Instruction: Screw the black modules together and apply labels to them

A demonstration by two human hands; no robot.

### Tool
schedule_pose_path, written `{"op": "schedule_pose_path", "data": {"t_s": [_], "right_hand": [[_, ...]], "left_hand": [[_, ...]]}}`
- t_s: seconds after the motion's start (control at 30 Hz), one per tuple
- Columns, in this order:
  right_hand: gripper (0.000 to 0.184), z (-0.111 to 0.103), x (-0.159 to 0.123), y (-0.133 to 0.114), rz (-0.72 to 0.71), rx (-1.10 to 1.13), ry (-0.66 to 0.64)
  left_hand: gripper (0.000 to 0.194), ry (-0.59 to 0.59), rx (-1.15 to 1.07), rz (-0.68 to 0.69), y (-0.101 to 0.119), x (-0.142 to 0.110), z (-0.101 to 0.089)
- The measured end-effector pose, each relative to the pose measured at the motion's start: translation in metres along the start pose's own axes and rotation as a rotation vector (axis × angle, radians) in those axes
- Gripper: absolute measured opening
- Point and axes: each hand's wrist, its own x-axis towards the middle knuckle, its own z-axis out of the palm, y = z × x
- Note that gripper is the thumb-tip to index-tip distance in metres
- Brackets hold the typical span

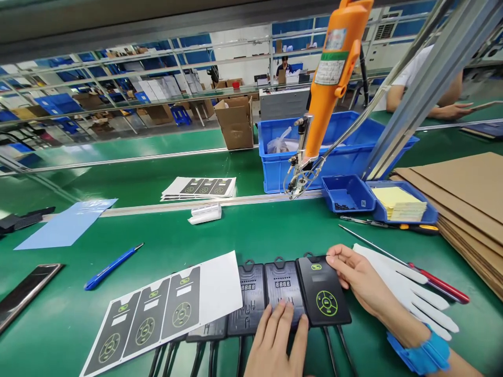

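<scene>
My left hand [275, 340] lies with its fingers spread over the lower part of a black controller box [283, 283] with a small digit display. To its right is another black box whose face carries a black label [327, 302] with a green logo and round green keypad. My right hand [357, 277] pinches the upper right corner of that label with thumb and forefinger; whether the box edge is also gripped, I cannot tell. Another uncovered controller [247, 301] sits to the left. A white sheet of black labels [157, 314] overlaps the boxes there. Black cables hang from the boxes.
An orange electric screwdriver [332, 73] hangs above blue bins [275, 173]. White gloves [408, 293] and a red screwdriver [440, 283] lie at right, near stacked cardboard [463, 199]. A blue pen [113, 267] and a phone [27, 293] lie left. A co-worker's arm [448, 110] is behind.
</scene>
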Motion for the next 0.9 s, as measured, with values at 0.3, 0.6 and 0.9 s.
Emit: {"op": "schedule_pose_path", "data": {"t_s": [0.3,0.6,0.9], "right_hand": [[0.043,-0.001,0.000,-0.001,0.001,-0.019,-0.005],[0.045,0.000,0.000,-0.003,0.000,-0.032,0.000],[0.044,0.000,0.000,0.003,-0.012,-0.128,0.028]], "left_hand": [[0.058,-0.196,0.064,0.048,-0.002,0.000,-0.018],[0.047,-0.191,0.089,0.067,-0.001,0.002,-0.019],[0.027,-0.199,0.072,-0.026,0.006,0.006,-0.022]]}}
